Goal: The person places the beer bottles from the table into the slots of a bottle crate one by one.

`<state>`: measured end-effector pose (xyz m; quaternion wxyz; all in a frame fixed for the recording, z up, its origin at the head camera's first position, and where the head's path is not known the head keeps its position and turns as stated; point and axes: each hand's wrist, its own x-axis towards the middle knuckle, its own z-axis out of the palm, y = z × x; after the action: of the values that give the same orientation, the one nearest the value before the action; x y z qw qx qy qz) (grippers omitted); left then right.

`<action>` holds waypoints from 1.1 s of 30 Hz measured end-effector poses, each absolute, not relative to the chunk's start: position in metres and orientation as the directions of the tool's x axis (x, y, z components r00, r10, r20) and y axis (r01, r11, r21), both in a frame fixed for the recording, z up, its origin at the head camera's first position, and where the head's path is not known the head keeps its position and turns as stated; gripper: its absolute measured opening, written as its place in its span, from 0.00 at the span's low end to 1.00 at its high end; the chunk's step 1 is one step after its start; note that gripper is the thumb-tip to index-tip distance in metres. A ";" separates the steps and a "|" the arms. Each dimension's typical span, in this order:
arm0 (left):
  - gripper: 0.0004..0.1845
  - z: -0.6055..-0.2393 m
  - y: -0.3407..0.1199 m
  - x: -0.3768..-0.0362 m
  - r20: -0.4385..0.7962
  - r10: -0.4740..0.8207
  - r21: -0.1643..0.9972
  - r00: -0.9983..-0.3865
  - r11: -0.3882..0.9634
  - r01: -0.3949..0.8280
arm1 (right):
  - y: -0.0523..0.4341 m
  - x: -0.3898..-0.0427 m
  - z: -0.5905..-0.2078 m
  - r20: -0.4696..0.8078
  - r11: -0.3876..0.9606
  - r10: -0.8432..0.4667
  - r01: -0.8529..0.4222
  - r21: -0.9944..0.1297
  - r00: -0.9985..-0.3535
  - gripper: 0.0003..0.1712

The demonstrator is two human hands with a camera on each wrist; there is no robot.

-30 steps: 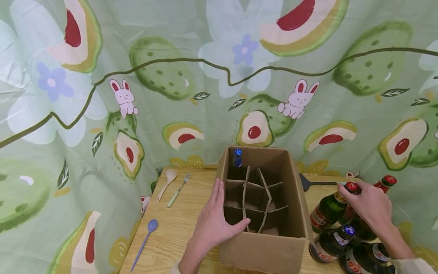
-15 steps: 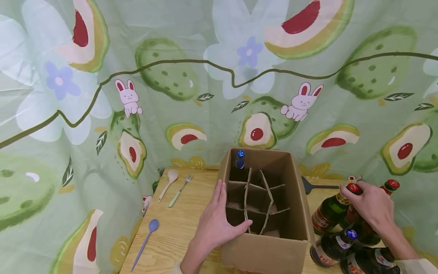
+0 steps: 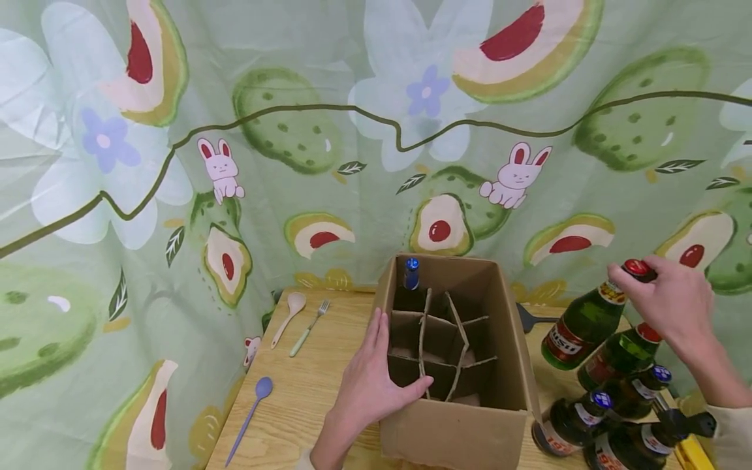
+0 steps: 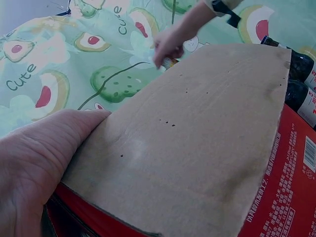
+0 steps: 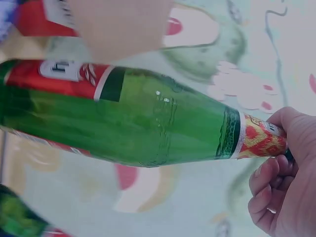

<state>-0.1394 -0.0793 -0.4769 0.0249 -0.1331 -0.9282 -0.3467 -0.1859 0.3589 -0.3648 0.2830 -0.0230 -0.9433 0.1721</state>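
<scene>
Now raised: the green bottle (image 3: 581, 333), which stood upright among the others half a second ago, hangs tilted above the desk (image 3: 305, 378), to the right of the cardboard box (image 3: 455, 434).
Right grip: the right hand (image 3: 675, 300) has risen with it, thumb and fingers closed round the neck just below the red cap.
Left grip: the left hand (image 3: 370, 385) lies as before, fingers straight along the box's left wall, thumb reaching over the near edge.
Between: the box's right wall stands between the raised bottle and the cardboard dividers (image 3: 440, 321).
Box contents: one blue-capped bottle (image 3: 411, 274), in the far-left compartment.
Nearby bottles: a second green bottle (image 3: 619, 359) close behind the raised one, and dark bottles (image 3: 570, 427) nearer the person.
Utensils: a dark spatula (image 3: 531, 318) beyond the bottles; a pale spoon (image 3: 288, 320), fork (image 3: 311, 326) and blue spoon (image 3: 255, 408) left of the box.
</scene>
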 end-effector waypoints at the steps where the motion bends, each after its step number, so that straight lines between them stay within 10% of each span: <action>1: 0.70 -0.477 -0.079 -0.140 0.142 0.229 0.636 -0.963 0.724 0.266 | 0.358 -0.187 -0.357 0.531 0.940 0.141 -0.054 -0.336 -0.836 0.30; 33: 0.70 -0.477 -0.079 -0.138 0.117 0.219 0.661 -0.969 0.711 0.241 | 0.263 -0.252 -0.201 0.591 0.859 0.024 -0.286 -0.425 -0.806 0.34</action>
<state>-0.1382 -0.0792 -0.4769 0.0147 -0.1243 -0.9248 -0.3593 -0.2515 0.2633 -0.2006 0.3027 0.0716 -0.9152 0.2561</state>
